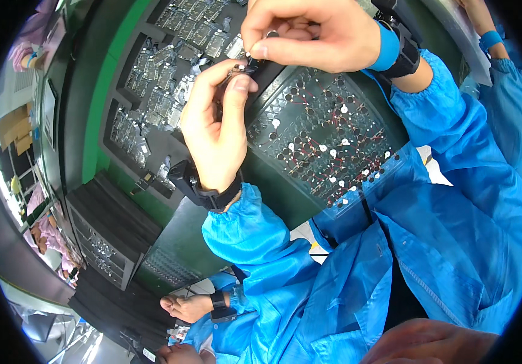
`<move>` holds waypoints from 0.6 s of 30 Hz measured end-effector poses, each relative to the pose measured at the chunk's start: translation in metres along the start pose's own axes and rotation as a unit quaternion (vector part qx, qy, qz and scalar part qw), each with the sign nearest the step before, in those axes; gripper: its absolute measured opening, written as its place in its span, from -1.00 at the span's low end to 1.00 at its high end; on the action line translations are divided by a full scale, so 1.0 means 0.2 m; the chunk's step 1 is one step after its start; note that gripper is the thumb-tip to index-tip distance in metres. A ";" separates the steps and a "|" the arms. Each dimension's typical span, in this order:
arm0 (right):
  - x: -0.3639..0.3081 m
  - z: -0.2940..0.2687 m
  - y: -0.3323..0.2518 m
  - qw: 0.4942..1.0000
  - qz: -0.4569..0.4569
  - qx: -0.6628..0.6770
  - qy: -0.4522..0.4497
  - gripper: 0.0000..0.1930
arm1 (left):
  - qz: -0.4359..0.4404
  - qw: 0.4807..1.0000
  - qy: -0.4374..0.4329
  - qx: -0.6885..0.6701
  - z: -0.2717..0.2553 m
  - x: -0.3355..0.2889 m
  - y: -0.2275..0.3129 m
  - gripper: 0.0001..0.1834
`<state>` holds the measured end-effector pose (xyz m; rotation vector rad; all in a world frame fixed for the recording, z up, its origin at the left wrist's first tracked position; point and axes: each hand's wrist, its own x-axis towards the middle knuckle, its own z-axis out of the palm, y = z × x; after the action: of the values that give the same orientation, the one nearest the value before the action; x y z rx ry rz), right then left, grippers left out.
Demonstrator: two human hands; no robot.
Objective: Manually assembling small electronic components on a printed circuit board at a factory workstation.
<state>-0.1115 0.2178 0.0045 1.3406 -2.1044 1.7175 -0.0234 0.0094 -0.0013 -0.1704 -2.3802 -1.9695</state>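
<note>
We see the left hand (215,130) at the far middle of the scene, thumb and forefinger clamped on a small dark part (242,68), which sits above the near edge of a dark foam tray. The right hand (327,36) comes in from the right, its thumb and forefinger together at the part's right end; we cannot tell what lies between those tips. Its other fingers curl toward the palm. To the left of both hands, the foam tray (162,138) holds rows of small circuit boards (159,79). To the right and nearer, we see a clear plastic tray (267,115) scattered with small round pieces (323,148) on thin red wires, resting on a green bench (285,188). At the near left, we see another person's hand (191,307) with a black wristband.
</note>
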 end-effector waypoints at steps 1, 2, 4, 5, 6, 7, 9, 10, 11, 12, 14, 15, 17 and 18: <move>-0.01 0.00 0.01 1.000 0.004 0.001 0.001 -0.96 | -0.003 1.000 -0.002 -0.001 0.00 0.00 -0.01 -0.83; -0.02 0.01 0.02 0.999 0.008 0.049 0.017 -0.96 | 0.006 1.000 -0.013 -0.008 0.00 0.01 -0.02 -0.83; -0.01 -0.01 0.01 0.998 -0.028 0.047 0.023 -0.96 | 0.030 0.999 -0.032 -0.017 -0.01 0.01 -0.03 -0.83; -0.01 -0.01 0.00 0.998 -0.028 0.048 0.024 -0.96 | 0.030 0.999 -0.032 -0.016 -0.01 0.01 -0.03 -0.83; -0.01 0.01 -0.01 0.996 -0.027 0.074 0.030 -0.96 | 0.040 0.998 -0.029 -0.024 -0.02 0.00 -0.03 -0.83; -0.02 0.02 -0.01 0.994 -0.024 0.100 0.036 -0.96 | 0.048 0.998 -0.026 -0.034 -0.02 0.00 -0.04 -0.83; 0.01 -0.01 -0.07 0.998 -0.026 0.061 0.018 -0.96 | 0.038 0.998 -0.023 -0.041 -0.02 0.00 -0.03 -0.83; 0.01 -0.03 -0.09 0.999 -0.031 0.019 0.000 -0.95 | 0.031 0.998 -0.020 -0.048 -0.02 0.00 -0.03 -0.83; 0.00 -0.02 -0.06 0.999 -0.030 0.019 0.001 -0.95 | 0.030 0.998 -0.022 -0.048 -0.01 0.00 -0.03 -0.83; -0.01 0.00 -0.02 0.998 -0.043 0.051 0.016 -0.95 | 0.029 0.998 -0.022 -0.050 -0.01 0.01 -0.03 -0.83; 0.00 0.00 -0.02 0.994 -0.056 0.084 0.031 -0.95 | 0.027 0.998 -0.020 -0.051 -0.01 0.00 -0.03 -0.83; 0.00 -0.01 -0.05 0.997 -0.049 0.055 0.016 -0.95 | 0.028 0.998 -0.015 -0.049 -0.01 0.00 -0.03 -0.84; 0.01 -0.02 -0.07 0.999 -0.041 0.026 0.001 -0.94 | 0.029 0.998 -0.010 -0.048 0.00 0.00 -0.02 -0.84; 0.01 -0.02 -0.07 0.999 -0.042 0.025 0.002 -0.94 | 0.027 0.998 -0.008 -0.048 0.00 0.00 -0.01 -0.84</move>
<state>-0.1048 0.2208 0.0183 1.4171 -1.9851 1.7496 -0.0233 0.0089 -0.0040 -0.2524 -2.2667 -2.0679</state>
